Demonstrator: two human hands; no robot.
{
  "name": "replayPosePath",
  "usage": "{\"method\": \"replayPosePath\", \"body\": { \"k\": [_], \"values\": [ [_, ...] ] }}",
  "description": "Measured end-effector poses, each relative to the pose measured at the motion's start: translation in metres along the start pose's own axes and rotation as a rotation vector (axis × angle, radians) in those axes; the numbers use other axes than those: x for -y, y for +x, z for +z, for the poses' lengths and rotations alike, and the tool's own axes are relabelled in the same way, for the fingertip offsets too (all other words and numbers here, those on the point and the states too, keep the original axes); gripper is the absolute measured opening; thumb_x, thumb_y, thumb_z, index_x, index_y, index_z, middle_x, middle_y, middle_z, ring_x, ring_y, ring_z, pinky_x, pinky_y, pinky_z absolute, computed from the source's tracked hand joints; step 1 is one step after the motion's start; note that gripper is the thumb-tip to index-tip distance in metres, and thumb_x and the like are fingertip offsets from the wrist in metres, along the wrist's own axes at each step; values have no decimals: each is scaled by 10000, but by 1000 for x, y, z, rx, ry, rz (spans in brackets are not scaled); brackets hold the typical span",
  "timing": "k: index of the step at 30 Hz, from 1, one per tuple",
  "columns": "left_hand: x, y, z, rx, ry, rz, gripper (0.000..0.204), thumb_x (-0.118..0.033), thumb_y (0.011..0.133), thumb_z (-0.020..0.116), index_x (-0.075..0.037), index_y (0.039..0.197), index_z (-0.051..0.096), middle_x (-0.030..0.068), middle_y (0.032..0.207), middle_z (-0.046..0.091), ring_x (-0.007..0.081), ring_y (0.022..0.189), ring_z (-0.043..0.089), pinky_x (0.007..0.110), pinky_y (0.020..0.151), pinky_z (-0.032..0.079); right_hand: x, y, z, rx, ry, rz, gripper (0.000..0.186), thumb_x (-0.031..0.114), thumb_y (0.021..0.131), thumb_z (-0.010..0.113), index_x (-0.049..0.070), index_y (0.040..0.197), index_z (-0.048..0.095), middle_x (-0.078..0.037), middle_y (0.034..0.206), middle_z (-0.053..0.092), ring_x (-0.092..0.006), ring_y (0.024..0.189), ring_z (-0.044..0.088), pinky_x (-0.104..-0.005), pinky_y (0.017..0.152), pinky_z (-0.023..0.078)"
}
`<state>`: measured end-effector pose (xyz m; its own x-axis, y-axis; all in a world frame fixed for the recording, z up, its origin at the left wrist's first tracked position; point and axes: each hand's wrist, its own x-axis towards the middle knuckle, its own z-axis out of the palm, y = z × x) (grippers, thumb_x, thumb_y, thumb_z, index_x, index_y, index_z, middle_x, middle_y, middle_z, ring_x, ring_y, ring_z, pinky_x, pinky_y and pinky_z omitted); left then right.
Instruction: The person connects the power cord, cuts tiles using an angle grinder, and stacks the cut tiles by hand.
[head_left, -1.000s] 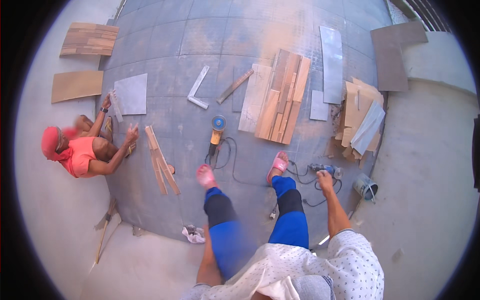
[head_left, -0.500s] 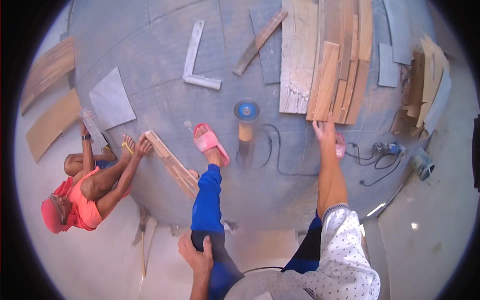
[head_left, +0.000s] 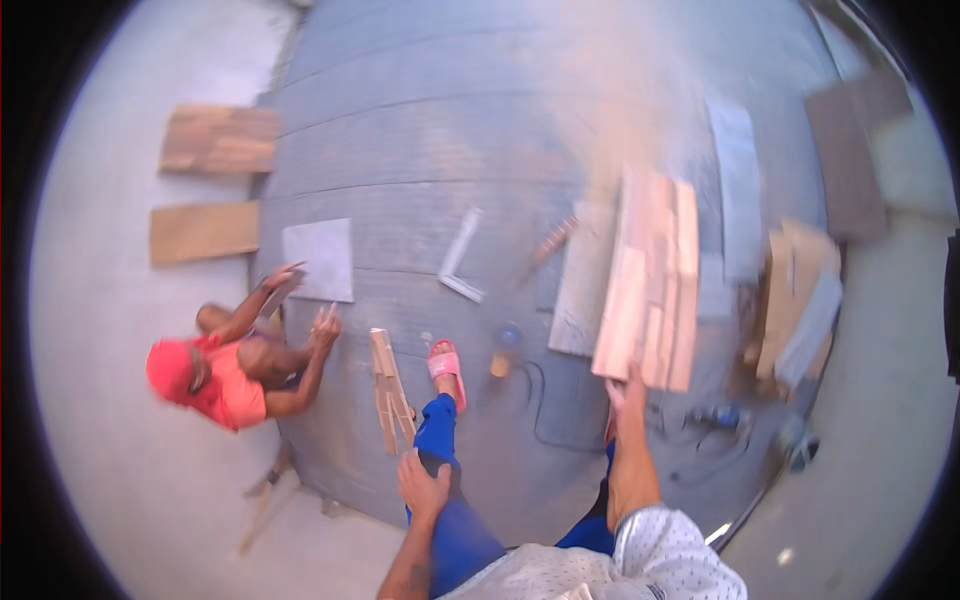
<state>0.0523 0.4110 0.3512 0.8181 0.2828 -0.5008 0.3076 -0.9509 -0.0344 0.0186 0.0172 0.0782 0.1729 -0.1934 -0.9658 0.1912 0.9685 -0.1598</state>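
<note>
My left hand [head_left: 424, 484] lies on my left knee, over blue trousers [head_left: 437, 425], with its fingers resting loosely and nothing in it. On the right my arm reaches forward to a stack of wooden planks [head_left: 665, 290]. There my right hand [head_left: 626, 392] has its fingers closed at the near end of a lighter wooden plank [head_left: 618, 315], which lies on the stack's left side. A pale, worn board [head_left: 580, 300] lies just left of the stack. Motion blur softens the fingertips and plank ends.
Between my feet stands an angle grinder [head_left: 501, 362] with its cord. Another corded tool [head_left: 718, 418] lies at the right. A co-worker in a red cap [head_left: 172, 368] crouches at the left, beside a grey tile [head_left: 322, 260] and joined wood strips [head_left: 388, 385]. An L-shaped piece [head_left: 460, 255] lies ahead.
My view has tilted up and turned, so the scene sits lower. The co-worker's hand has left the wood strips and both hands are now raised near the tile. My right hand stays at the plank end.
</note>
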Motion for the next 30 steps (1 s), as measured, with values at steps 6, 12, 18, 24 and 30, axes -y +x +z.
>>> {"method": "replayPosePath", "body": {
  "k": [6,12,18,24,30],
  "values": [
    [-6,69,-33,180,-124,-188,701,-328,753,728,-42,1335,463,184,1370,444,367,1265,432,539,980,393,112,-72,152,140,-372,-279,306,124,867,684,-23,1117,587,-109,965,644,-216,852,630,-344,742,557],
    [61,214,-89,248,-324,-94,605,-337,821,658,-114,1346,458,156,1385,427,366,1294,406,567,1008,356,91,-146,419,65,-460,-560,75,69,915,580,-6,907,581,-107,777,626,-213,678,627,-334,651,580],
    [119,258,-200,320,-585,-112,421,-343,871,633,-64,1186,612,181,1181,626,394,1119,574,527,957,433,-154,-280,535,97,-911,-592,88,143,895,599,75,943,625,-60,775,644,-176,677,613,-348,653,532],
    [70,343,-353,583,-1510,-25,442,-398,938,555,-33,1186,589,127,948,686,293,843,653,386,745,522,-300,-374,614,437,-909,-338,280,144,911,581,19,1162,568,-120,1112,639,-231,983,631,-404,823,543],
    [72,457,-515,643,-2337,-367,716,-526,930,587,24,1363,438,120,995,663,237,948,669,399,801,547,-499,-437,696,782,-1138,33,355,129,881,579,-34,1194,546,-156,1165,625,-270,1078,628,-417,926,543]
  ]
}}
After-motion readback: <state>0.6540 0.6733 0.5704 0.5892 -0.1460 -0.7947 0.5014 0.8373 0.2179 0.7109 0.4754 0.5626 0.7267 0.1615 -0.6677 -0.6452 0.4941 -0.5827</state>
